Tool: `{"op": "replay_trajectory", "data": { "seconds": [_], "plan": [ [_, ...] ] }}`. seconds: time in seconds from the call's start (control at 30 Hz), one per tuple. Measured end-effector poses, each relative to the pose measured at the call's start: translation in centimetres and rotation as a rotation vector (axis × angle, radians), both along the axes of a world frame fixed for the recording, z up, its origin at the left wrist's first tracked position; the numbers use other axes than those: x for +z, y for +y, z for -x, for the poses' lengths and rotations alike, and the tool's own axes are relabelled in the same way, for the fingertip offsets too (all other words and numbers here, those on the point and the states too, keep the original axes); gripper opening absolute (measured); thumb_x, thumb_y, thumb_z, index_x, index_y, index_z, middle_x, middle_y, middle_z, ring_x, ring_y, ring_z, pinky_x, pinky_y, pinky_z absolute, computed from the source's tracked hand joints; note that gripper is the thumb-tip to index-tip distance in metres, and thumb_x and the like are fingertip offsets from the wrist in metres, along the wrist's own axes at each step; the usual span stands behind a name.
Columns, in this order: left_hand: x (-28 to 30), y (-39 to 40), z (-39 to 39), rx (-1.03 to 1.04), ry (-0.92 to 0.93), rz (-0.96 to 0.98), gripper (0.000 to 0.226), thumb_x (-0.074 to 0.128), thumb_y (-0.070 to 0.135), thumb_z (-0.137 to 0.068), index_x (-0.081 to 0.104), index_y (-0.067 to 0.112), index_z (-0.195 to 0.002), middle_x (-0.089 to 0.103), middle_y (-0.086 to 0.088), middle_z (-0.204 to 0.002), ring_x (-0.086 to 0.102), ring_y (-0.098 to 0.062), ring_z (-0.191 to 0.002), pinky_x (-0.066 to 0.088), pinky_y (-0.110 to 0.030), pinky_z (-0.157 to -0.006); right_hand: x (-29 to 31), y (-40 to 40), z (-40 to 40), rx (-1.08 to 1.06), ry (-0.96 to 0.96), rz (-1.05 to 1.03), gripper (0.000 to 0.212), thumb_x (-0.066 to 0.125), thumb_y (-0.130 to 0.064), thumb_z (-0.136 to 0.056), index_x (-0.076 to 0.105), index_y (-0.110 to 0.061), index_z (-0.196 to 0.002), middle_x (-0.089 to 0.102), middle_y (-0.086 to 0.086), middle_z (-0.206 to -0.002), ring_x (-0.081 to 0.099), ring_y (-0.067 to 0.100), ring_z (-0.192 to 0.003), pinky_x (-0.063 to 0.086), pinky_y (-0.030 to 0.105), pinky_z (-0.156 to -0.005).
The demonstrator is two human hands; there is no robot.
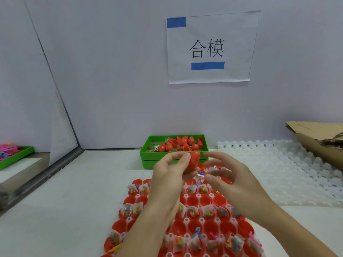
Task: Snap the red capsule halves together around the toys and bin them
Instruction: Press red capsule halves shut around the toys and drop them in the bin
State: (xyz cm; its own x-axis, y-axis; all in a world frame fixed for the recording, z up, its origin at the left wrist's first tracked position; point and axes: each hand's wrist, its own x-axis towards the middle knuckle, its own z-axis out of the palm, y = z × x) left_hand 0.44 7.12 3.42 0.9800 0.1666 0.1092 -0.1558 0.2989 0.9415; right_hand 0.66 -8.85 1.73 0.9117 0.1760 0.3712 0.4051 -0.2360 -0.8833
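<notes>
My left hand (pixel 169 175) holds a closed red capsule (pixel 193 160) between thumb and fingers, raised just in front of the green bin (pixel 146 152). My right hand (pixel 228 179) hovers beside it with fingers spread and loosely curled, holding nothing. The green bin at the back holds several closed red capsules (pixel 182 143) and a few loose toy bags. Below my hands lies a white holder tray (pixel 187 222) filled with rows of open red capsule halves, many carrying small bagged toys (pixel 138 209).
Another white holder tray (pixel 278 173) lies to the right, with torn cardboard (pixel 319 138) behind it. A second green tray (pixel 17 157) with pink toys sits at far left beyond a metal rail (pixel 46 175). A paper sign (pixel 207 47) hangs on the back wall.
</notes>
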Motion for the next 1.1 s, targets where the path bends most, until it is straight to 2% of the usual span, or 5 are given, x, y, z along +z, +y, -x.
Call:
{"op": "replay_trajectory", "data": {
  "seconds": [0.23,0.47,0.73,0.9,1.1],
  "plan": [
    [4.7,1.8,-6.7,0.004,-0.031,-0.311,0.02,0.058,0.023,-0.1,0.065,0.005,-0.1,0.073,-0.018,-0.083,0.069,-0.027,-0.069,0.057,-0.03,-0.064,5.1,3.1,-7.8,-0.005,-0.174,-0.01,0.028,0.069,-0.004,-0.09,0.071,-0.024,-0.109,0.075,-0.005,-0.097,0.073,0.009,-0.091,0.058,0.024,-0.083],
    [4.1,5.4,-12.9,-0.112,-0.002,-0.511,0.022,0.065,0.014,-0.094,0.067,-0.003,-0.109,0.073,-0.024,-0.093,0.071,-0.028,-0.076,0.061,-0.034,-0.071,4.7,6.4,-15.4,-0.121,-0.1,0.185,0.009,0.073,-0.018,-0.09,0.078,-0.014,-0.096,0.075,-0.007,-0.076,0.073,0.01,-0.073,0.06,0.028,-0.07],
    [2.6,10.0,-17.8,-0.043,0.046,-0.815,0.017,0.076,0.016,-0.087,0.072,0.002,-0.095,0.072,-0.012,-0.072,0.066,-0.017,-0.059,0.059,-0.029,-0.067,3.4,9.7,-20.2,-0.127,0.042,0.273,0.016,0.076,-0.015,-0.087,0.078,-0.008,-0.101,0.077,0.006,-0.083,0.074,0.019,-0.081,0.06,0.038,-0.083],
    [2.1,11.6,-18.8,0.061,0.007,-1.125,0.023,0.083,0.031,-0.079,0.072,0.015,-0.092,0.067,0.0,-0.067,0.06,-0.009,-0.053,0.044,-0.018,-0.052,4.0,10.7,-21.2,-0.073,-0.032,0.537,0.01,0.073,-0.013,-0.089,0.079,-0.01,-0.096,0.071,0.001,-0.073,0.067,0.014,-0.069,0.05,0.021,-0.058],
    [3.3,11.3,-19.1,0.027,-0.105,-1.57,0.031,0.077,0.028,-0.085,0.068,-0.001,-0.093,0.066,-0.015,-0.09,0.065,-0.032,-0.079,0.055,-0.044,-0.073,6.1,12.1,-21.4,-0.065,-0.221,0.985,0.015,0.066,-0.015,-0.093,0.069,-0.004,-0.104,0.057,0.011,-0.091,0.06,0.028,-0.076,0.054,0.037,-0.07]
  ]
}}
